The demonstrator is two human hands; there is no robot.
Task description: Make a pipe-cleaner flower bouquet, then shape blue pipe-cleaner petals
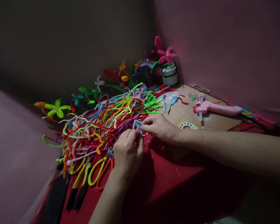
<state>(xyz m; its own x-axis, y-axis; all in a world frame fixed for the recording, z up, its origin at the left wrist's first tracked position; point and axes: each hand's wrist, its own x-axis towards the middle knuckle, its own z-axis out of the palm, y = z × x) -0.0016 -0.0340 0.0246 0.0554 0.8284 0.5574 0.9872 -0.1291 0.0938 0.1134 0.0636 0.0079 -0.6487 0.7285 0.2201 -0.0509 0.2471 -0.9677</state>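
Note:
A light blue pipe cleaner (137,123), bent into a loop, stands between my two hands. My right hand (157,127) pinches its right side between thumb and fingertips. Closed at its lower left end is my left hand (128,148), fingers curled round it and partly hidden from this angle. Right behind both hands spreads a big heap of coloured pipe cleaners (102,121). Two finished light blue twisted pieces (172,102) lie on the board beyond my right hand.
Yellow-and-black pliers (82,183) and scissors with yellow and orange handles (96,175) lie left of my left hand. A pink glue gun (220,108) and a tape roll (188,125) rest on the wooden board (214,123). Pipe-cleaner flowers (167,56) stand along the back.

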